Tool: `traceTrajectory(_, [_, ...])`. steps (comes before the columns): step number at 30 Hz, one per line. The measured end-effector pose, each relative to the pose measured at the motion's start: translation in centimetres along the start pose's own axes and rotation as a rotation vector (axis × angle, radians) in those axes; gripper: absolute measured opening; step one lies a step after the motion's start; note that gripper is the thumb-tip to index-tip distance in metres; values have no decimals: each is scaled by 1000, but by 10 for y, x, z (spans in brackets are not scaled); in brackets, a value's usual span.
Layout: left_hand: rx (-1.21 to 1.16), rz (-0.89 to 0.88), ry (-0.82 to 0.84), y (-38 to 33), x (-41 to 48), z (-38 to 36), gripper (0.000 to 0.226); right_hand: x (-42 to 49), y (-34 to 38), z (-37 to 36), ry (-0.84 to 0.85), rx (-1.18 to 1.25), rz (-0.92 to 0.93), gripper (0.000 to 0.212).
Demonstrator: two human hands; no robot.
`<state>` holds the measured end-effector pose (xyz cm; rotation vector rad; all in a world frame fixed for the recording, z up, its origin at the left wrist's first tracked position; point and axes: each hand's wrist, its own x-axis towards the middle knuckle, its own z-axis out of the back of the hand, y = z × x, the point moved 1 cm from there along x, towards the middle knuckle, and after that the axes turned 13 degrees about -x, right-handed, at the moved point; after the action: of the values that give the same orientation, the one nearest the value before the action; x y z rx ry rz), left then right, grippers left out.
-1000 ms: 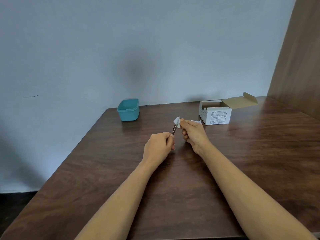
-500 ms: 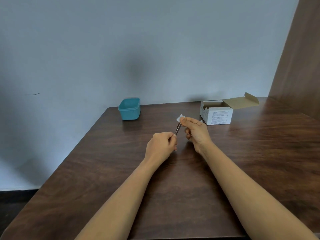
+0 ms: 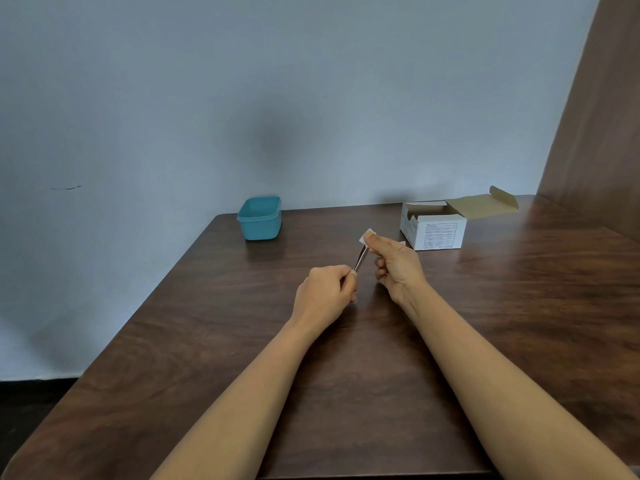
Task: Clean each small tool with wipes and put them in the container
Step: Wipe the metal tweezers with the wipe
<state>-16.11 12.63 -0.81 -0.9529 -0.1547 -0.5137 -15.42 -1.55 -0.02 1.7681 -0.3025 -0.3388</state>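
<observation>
I see the left hand [image 3: 325, 292] with its fingers curled tight round the lower end of a thin metal tool [image 3: 360, 259], perhaps tweezers, but it is too small for me to be sure. It is held just above the middle of the table [image 3: 363, 393]. The right hand [image 3: 394, 261] pinches a white wipe [image 3: 366, 235] at the tool's upper tip, while the teal container [image 3: 259, 220] stands well apart at the far left and an open white box [image 3: 433, 230] at the far right.
</observation>
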Motion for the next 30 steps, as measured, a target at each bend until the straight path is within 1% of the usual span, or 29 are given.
traceTrajectory(5, [24,9,-1,0,-1,1,31,0,0,0,50,-57,-16,11])
traceTrajectory(11, [22,23,-3,1,-1,2,30,2,-1,0,78,-117,-13,7])
traceTrajectory(15, [27,10,-3,-1,-1,2,30,4,-4,0,72,-126,-4,14])
traceTrajectory(20, [27,19,-20,1,0,2,29,3,-6,-2,41,-175,12,15])
traceTrajectory(25, [53,20,-12,1,-1,2,28,4,-6,-1,-19,-349,61,21])
traceTrajectory(28, [77,27,-6,1,-1,2,28,3,-4,-1,-6,-389,82,20])
traceTrajectory(30, [81,29,-2,1,-1,2,28,1,-2,-1,18,-402,59,16])
